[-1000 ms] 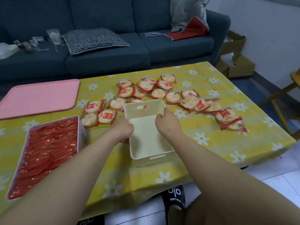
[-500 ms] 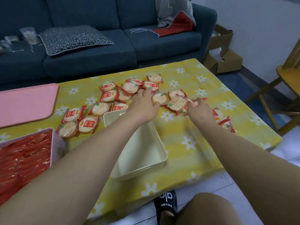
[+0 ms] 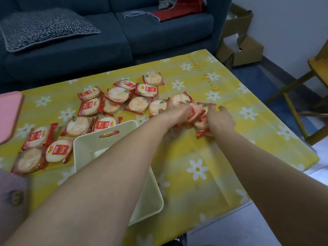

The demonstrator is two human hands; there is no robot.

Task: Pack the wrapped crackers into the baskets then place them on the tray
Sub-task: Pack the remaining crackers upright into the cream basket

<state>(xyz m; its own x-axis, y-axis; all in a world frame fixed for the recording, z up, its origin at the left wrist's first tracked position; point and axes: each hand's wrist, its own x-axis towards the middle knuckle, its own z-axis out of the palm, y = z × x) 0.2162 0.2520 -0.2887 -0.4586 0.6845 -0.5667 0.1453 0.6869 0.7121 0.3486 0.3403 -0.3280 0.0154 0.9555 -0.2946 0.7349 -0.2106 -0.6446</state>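
Wrapped crackers (image 3: 117, 94) lie scattered over the far half of the desk (image 3: 221, 157), beyond the cream basket (image 3: 88, 148), whose visible interior holds none. Each packet is judged light, with a slippery film wrapper and a brittle disc inside; a gentle hold across the flat faces or by the crimped edges suits it, never a squeeze. Both arms reach forward over the basket. The left hand (image 3: 179, 112) and right hand (image 3: 220, 119) close from either side on a cluster of packets (image 3: 199, 112), fingers curled round them. The pink tray (image 3: 8, 114) lies at the left edge.
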